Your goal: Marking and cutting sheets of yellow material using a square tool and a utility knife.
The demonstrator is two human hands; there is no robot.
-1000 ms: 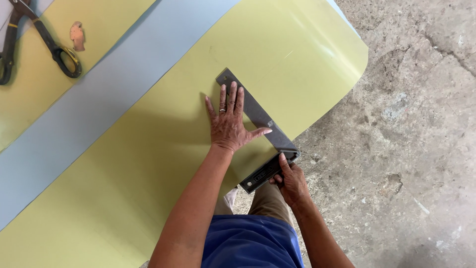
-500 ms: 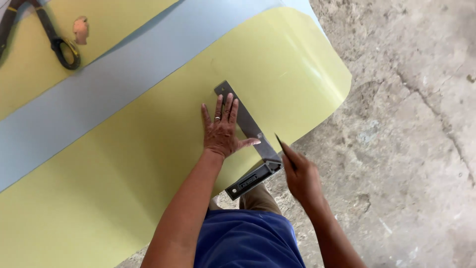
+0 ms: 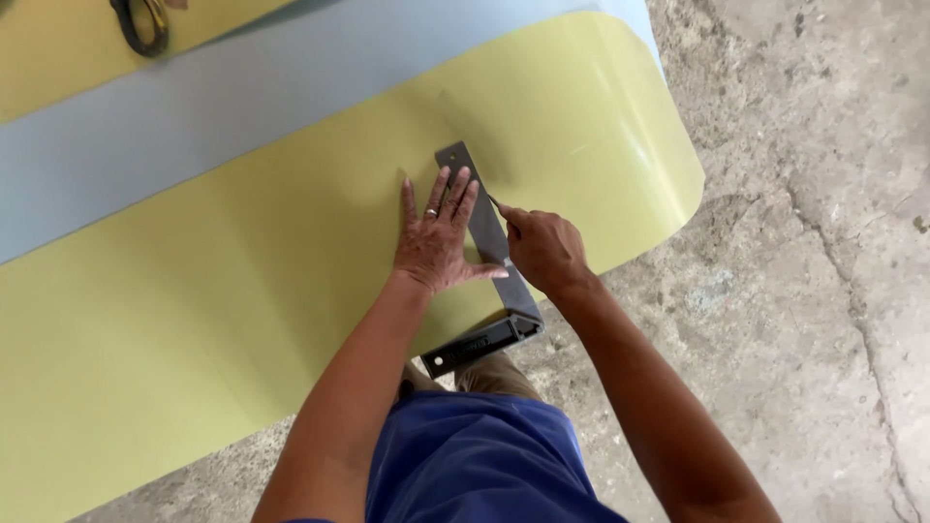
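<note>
Pressing flat on the yellow sheet [image 3: 242, 320], our left hand [image 3: 436, 242] lay with its fingers spread and released, grasping nothing. Its fingertips and thumb overlapped the dark metal try square [image 3: 489, 266], pinning the blade against the sheet. The square's blade ran from a far end near the middle of the sheet toward us, and its thicker black stock turned off to the left at the near edge of the sheet, just in front of our knees.

Our right hand [image 3: 544, 250] sat just right of the blade, touching it or very nearly so. Its fingers were curled tight around a thin pointed marking tool [image 3: 496, 204], whose tip met the sheet right at the blade's right edge. We could not tell what kind of tool it was, since only a short dark sliver showed beyond the knuckles.

The yellow sheet lay on a rough concrete floor [image 3: 804, 291], its right end rounded and lifted in a soft curl. A pale blue-grey band [image 3: 194, 126] crossed on the far side of the yellow, and more yellow showed beyond that. At the far left edge of view a dark looped handle [image 3: 140, 24], well apart from both hands, lay on that farther yellow strip. Blue cloth [image 3: 475, 465] covered our lap at the near edge.
</note>
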